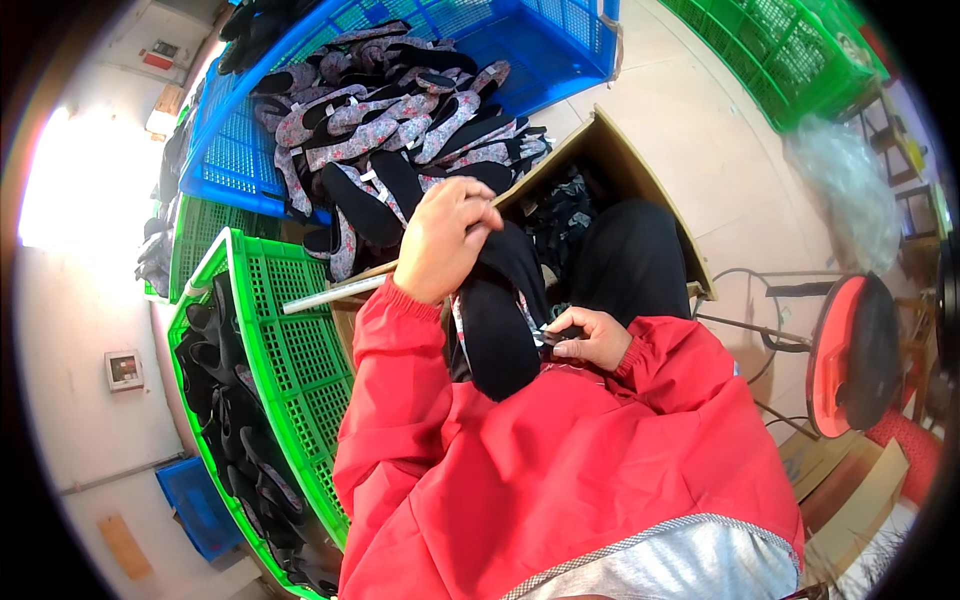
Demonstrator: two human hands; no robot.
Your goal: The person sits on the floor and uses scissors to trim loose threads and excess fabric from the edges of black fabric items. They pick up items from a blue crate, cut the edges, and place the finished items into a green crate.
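Observation:
A black slipper [495, 345] with floral fabric along its edge lies sole up across my lap. My left hand [445, 240] is raised beside the slipper's far end, its fingers curled together; whatever they pinch, if anything, is hidden. At the slipper's right edge, my right hand [595, 340] is closed around small dark thread snips [550, 337], their metal tip close to the fabric. Beyond my hands, many similar floral and black slippers [390, 125] are heaped up.
An open cardboard box [640, 165] with dark scraps stands between my knees. A blue crate [545, 50] is behind the heap. To the left, a green crate [295, 350] holds black slippers. A red and black round stool [850, 355] stands right, with another green crate [770, 45] far right.

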